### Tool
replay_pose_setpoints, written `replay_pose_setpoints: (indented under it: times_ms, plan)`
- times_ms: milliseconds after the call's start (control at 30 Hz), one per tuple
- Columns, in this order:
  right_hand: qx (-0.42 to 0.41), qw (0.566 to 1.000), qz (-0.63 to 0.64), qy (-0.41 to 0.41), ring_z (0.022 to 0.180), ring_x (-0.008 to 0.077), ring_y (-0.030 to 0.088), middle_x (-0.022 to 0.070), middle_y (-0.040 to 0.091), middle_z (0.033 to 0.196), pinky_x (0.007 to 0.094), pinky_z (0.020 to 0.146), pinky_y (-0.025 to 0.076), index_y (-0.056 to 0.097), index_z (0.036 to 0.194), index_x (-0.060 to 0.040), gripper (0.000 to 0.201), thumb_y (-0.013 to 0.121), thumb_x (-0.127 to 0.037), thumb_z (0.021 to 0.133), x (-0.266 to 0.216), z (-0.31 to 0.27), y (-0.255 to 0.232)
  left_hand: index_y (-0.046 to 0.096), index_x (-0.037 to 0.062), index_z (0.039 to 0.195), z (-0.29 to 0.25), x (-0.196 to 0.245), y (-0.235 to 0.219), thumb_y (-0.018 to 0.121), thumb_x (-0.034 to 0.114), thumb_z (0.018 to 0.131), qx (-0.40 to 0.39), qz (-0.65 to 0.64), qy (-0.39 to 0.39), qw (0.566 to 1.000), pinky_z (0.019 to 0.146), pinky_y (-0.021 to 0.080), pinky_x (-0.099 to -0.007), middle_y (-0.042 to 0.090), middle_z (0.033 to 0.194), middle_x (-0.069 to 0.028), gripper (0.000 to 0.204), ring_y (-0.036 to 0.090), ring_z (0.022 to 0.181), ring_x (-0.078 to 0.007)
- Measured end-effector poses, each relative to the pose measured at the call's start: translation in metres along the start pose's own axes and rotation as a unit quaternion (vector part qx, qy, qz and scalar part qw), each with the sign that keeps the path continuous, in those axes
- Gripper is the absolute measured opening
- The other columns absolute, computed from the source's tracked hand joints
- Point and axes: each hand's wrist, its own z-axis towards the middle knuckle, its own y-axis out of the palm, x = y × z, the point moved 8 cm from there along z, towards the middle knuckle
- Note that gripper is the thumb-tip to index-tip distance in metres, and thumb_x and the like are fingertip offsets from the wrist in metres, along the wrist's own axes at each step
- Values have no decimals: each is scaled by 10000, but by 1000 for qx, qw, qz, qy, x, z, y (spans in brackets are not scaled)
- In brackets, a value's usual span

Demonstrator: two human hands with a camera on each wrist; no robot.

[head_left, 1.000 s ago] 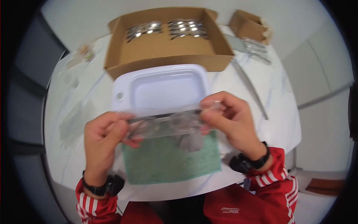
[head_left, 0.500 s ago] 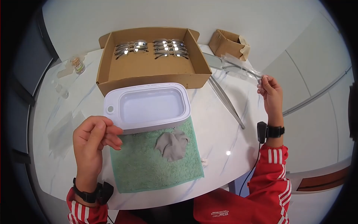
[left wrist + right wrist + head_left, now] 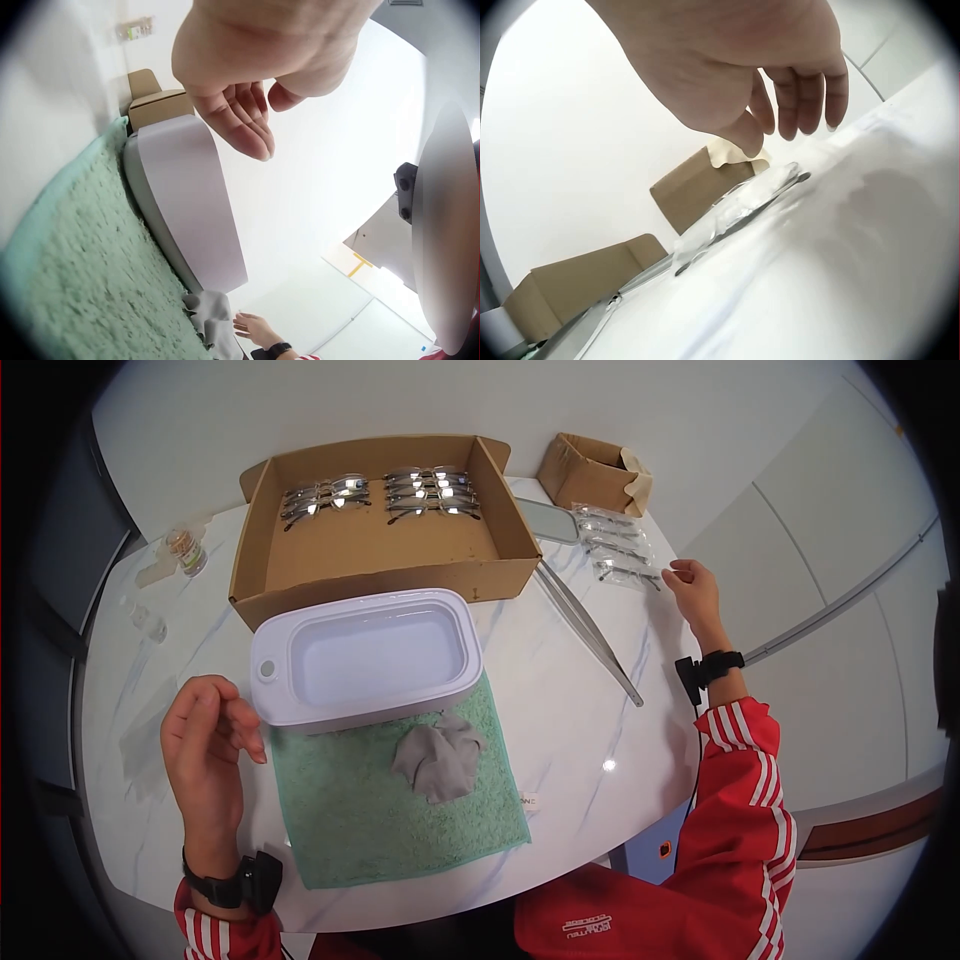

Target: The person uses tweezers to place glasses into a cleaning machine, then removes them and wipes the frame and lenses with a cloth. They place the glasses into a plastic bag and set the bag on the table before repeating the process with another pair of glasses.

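My right hand (image 3: 697, 600) hovers at the right side of the table with relaxed fingers and nothing in them. Just left of its fingertips lie several pairs of glasses in clear plastic sleeves (image 3: 618, 550), stacked in a row; in the right wrist view the sleeved glasses (image 3: 735, 214) lie below the hand. My left hand (image 3: 205, 750) is raised beside the pale lavender tub (image 3: 370, 710), fingers loosely bent and holding nothing. A crumpled grey cloth (image 3: 440, 758) rests on the green towel (image 3: 350, 830) in front of the tub.
Behind the tub, an open cardboard box (image 3: 380, 575) holds two rows of glasses. Long tweezers (image 3: 590, 630) lie right of it, near a grey-framed tray (image 3: 548, 520) and a small cardboard box (image 3: 590, 475). A jar (image 3: 187, 555) and a small clear bottle (image 3: 150, 622) stand left.
Both hands held a pair of glasses in a clear sleeve over the tub; the right hand carried it to the far right, laid it by the other sleeved glasses and let go. The left hand drew back leftward.
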Motion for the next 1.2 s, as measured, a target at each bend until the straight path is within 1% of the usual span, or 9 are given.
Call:
replay_pose_setpoints:
  times_ms: [267,333,567,633,800,900,1000,1167,1200]
  plan:
    - [-111,987,-98,-69,758,234,672,105,699,846,363,709,530,723,1075,-70,330,809,-205,786,-42,-10,44,587,30,991,2,-4,-2,483,248,1054,8,2,2,1000,505,456,-240,628,745,-50,250,557,571,-100]
    - [-112,985,-103,-85,765,242,683,111,710,852,363,712,536,726,1072,-67,326,806,-198,785,-52,-10,51,573,52,996,2,-5,-2,502,327,1054,21,30,-2,999,505,419,-218,549,687,-3,290,521,562,-75]
    - [-115,978,-129,-120,781,260,710,125,738,861,360,739,551,734,1081,-60,317,787,-173,789,-68,-3,65,577,43,982,2,-4,-2,516,325,1042,24,31,-7,999,506,412,-219,548,682,-6,295,520,564,-76]
    - [-109,979,-122,-119,786,264,710,130,740,872,362,745,551,734,1074,-54,303,778,-177,800,-72,-7,60,596,19,983,3,-3,-1,493,226,1046,13,7,-5,1000,503,441,-239,616,708,-43,239,547,571,-97]
    - [-104,986,-63,-118,807,278,710,145,746,900,371,766,550,735,1035,-39,255,753,-192,832,-82,-29,50,581,38,956,-1,2,2,500,263,1045,22,14,-2,1000,500,412,-231,583,700,-30,255,521,568,-88]
    - [-149,983,-32,-105,817,273,708,154,738,884,367,766,548,727,995,-10,268,737,-246,870,-107,-62,52,536,71,887,-4,5,4,499,298,1046,25,12,8,1000,500,389,-227,541,697,-18,279,490,567,-85]
    - [-212,972,-32,-92,808,249,701,162,719,851,353,738,542,696,1003,39,435,749,-375,881,-139,-98,59,472,98,801,-5,10,4,501,268,1048,25,-3,23,999,499,399,-238,553,698,-34,301,492,567,-96]
    - [-240,955,-65,-162,767,264,698,177,722,865,361,720,547,679,1082,39,469,754,-374,874,-149,-115,82,458,90,730,-4,20,0,549,237,1037,25,-16,33,999,500,415,-251,586,696,-55,353,511,555,-108]
    - [-249,957,-74,-130,739,212,667,131,694,871,330,667,532,661,1105,30,417,739,-323,897,-143,-114,83,458,90,730,-3,19,-4,549,237,1037,35,-15,38,999,500,415,-251,586,696,-55,353,511,555,-108]
